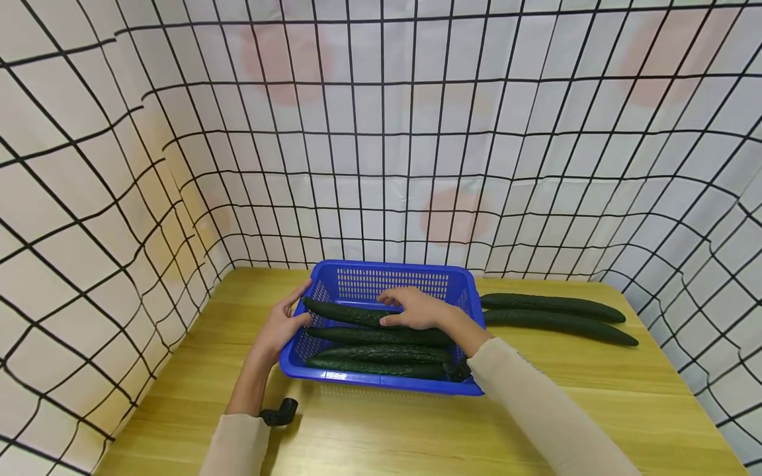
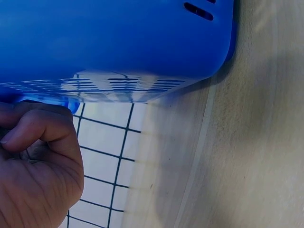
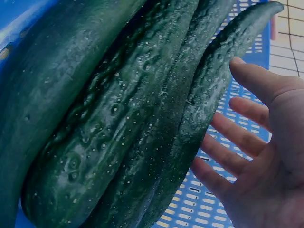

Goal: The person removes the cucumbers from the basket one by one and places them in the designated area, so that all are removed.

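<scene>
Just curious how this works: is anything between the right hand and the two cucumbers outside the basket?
Yes: the right rim of the blue basket stands between the right hand, which is over the basket's inside, and the two cucumbers on the table.

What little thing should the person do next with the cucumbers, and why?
Probably lift the right grip out and reach for the front loose cucumber on the table. The right fingers look open beside the rear cucumber, not wrapped round it. Some room shows behind it in the blue basket.
</scene>
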The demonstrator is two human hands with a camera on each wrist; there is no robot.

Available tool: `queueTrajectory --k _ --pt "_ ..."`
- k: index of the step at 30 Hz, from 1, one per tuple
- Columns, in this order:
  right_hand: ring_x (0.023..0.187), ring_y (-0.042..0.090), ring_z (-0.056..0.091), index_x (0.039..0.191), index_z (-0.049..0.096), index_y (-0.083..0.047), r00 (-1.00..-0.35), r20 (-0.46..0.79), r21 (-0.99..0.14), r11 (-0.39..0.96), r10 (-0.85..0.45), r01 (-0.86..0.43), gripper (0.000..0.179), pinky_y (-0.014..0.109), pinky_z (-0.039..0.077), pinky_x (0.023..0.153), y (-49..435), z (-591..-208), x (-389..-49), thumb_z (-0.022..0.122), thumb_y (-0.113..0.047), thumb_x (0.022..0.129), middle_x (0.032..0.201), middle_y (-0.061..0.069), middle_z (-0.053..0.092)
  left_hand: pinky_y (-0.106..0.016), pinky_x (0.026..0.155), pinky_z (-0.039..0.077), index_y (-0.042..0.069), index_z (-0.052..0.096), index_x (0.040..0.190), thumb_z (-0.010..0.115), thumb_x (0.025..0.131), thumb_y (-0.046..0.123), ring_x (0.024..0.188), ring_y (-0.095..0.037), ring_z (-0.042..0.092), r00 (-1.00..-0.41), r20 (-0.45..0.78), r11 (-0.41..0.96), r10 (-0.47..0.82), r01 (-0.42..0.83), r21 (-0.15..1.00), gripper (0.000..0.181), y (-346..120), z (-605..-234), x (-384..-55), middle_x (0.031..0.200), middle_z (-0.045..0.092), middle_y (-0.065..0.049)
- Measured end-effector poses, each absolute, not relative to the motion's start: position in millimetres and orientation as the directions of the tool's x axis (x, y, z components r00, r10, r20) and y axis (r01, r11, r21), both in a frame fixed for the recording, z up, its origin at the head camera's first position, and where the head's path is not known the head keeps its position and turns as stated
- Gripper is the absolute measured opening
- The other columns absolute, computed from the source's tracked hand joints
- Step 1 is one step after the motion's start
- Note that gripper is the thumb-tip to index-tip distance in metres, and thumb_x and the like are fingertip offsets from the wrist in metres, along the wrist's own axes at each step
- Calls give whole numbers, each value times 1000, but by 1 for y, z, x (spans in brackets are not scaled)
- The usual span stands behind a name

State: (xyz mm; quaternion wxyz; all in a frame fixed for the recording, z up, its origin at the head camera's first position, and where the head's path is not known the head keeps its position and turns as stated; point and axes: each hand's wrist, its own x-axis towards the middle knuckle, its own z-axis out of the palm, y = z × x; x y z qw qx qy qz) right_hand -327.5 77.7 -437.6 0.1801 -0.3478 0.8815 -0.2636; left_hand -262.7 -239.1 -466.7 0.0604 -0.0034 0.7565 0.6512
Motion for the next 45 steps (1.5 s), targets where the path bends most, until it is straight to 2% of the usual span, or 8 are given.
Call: queueTrajectory --k 6,9,13,16,23,27,39,45 --pt "140 31 52 152 50 -13 -668 -215 -559 651 -712 -514 61 52 46 115 79 -446 -326 62 -44 101 152 12 54 -50 85 63 37 34 161 59 89 0 100 -33 70 -992 -92 139 84 -80 987 85 -239 -467 -262 164 36 -17" --pt "141 29 52 154 48 -16 -665 -247 -532 672 -705 -516 63 50 45 116 79 -448 -326 60 -48 101 156 10 50 -49 85 63 37 33 162 58 89 -1 99 -32 70 -992 -90 133 87 -77 988 85 -240 -467 -261 165 34 -17" --pt "146 31 45 156 45 -14 -667 -259 -516 684 -698 -516 66 51 40 120 78 -449 -325 59 -49 101 160 10 46 -48 83 64 36 34 162 58 88 -1 96 -31 70 -993 -87 123 81 -77 989 86 -239 -466 -261 164 36 -18" --pt "150 32 39 156 45 -13 -669 -247 -517 679 -701 -521 65 52 36 122 77 -449 -325 58 -47 102 160 11 45 -49 83 64 35 33 162 57 88 -2 92 -29 71 -992 -87 123 87 -76 990 87 -239 -465 -261 159 42 -23" --pt "137 32 54 147 56 -15 -699 -165 -545 655 -696 -524 53 52 46 114 76 -452 -327 61 -41 102 150 11 56 -51 81 64 37 35 161 58 86 -2 95 -30 72 -992 -98 110 84 -88 990 88 -239 -467 -263 150 50 -28" --pt "138 31 54 146 57 -18 -722 -164 -571 661 -673 -486 52 52 47 113 77 -451 -327 63 -42 101 148 9 58 -51 82 64 38 34 161 58 87 -2 94 -29 72 -991 -96 114 88 -85 990 87 -239 -468 -263 148 52 -28" --pt "145 32 46 151 53 -16 -760 -94 -587 653 -643 -480 56 54 42 117 79 -433 -327 60 -42 102 155 9 52 -50 80 64 38 35 160 57 87 -3 91 -31 74 -993 -85 99 81 -77 992 87 -241 -465 -264 134 60 -31" --pt "147 33 44 152 52 -13 -768 -65 -555 663 -637 -503 57 55 40 119 84 -426 -323 58 -42 103 156 10 50 -51 81 64 39 33 161 56 89 -3 94 -31 74 -990 -102 99 96 -93 991 87 -241 -464 -262 144 55 -30"
